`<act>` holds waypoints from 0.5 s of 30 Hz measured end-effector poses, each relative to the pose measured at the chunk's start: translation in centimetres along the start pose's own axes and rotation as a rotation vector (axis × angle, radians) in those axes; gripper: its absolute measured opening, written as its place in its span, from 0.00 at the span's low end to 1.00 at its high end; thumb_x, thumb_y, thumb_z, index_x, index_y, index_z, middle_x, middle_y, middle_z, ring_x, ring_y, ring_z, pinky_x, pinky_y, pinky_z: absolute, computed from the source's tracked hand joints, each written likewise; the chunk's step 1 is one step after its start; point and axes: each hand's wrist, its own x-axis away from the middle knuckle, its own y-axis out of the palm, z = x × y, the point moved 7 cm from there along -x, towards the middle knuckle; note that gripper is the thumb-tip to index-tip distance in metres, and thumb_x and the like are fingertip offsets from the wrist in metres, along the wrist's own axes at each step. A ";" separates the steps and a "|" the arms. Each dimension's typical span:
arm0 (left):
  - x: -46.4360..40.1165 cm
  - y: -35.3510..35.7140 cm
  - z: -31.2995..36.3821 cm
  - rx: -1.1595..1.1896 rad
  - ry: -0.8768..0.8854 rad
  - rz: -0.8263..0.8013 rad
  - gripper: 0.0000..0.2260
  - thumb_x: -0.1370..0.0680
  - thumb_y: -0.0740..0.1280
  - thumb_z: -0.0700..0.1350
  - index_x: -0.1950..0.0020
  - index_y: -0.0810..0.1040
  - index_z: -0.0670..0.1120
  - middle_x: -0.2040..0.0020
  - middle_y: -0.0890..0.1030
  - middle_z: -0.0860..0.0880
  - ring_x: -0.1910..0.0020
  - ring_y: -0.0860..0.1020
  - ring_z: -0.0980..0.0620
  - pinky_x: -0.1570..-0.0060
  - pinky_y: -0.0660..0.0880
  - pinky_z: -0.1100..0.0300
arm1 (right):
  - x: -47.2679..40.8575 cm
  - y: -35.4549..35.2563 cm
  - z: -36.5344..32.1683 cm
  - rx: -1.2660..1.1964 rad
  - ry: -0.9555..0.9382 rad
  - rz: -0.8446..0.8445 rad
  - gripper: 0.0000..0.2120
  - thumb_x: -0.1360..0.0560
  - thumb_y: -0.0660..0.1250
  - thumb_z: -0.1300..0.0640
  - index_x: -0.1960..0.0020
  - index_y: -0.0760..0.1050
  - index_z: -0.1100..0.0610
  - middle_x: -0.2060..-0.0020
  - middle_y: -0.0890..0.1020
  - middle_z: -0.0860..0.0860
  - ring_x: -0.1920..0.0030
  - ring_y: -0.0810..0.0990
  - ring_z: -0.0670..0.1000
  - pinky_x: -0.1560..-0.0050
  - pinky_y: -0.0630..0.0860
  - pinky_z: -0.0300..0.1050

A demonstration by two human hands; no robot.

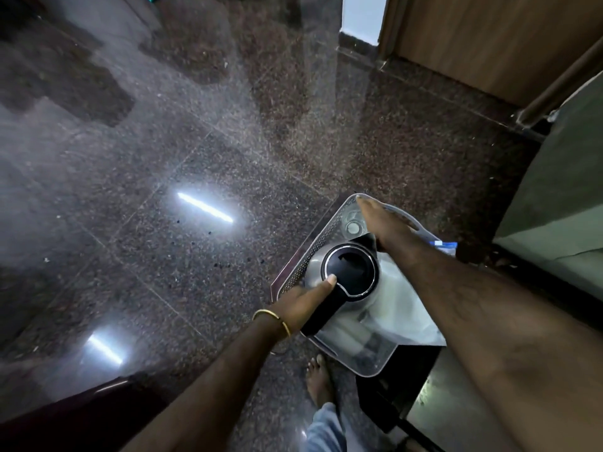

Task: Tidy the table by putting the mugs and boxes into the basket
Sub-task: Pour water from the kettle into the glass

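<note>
A translucent plastic basket (321, 247) with perforated walls sits on a small dark table (276, 288) at the lower right. Inside it stands a steel mug (314, 276) with a round black lid (352, 268) and a long black handle (321, 316). My left hand (301, 303) grips that handle, thumb pressed on the lid's edge. My right hand (386, 225) lies palm down over the basket's far end, fingertips at its far corner; its grip is hidden. Pale items lie blurred in the basket's near end (394, 324).
A blue-and-white box (444, 246) peeks out behind the basket's right side. A grey sofa (554, 203) fills the right edge. Polished granite floor (163, 158) spreads to the left. My bare foot (318, 378) stands beside the table. Dark wooden furniture (65, 415) is at the bottom left.
</note>
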 end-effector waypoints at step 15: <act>0.8 0.9 -0.9 0.145 0.027 0.397 0.34 0.40 0.64 0.79 0.77 0.75 0.46 0.76 0.74 0.49 0.73 0.73 0.50 0.67 0.69 0.59 | 10.6 -6.2 2.9 -0.600 0.019 0.530 0.34 0.43 0.81 0.59 0.41 0.72 0.55 0.45 0.78 0.53 0.44 0.78 0.55 0.43 0.76 0.52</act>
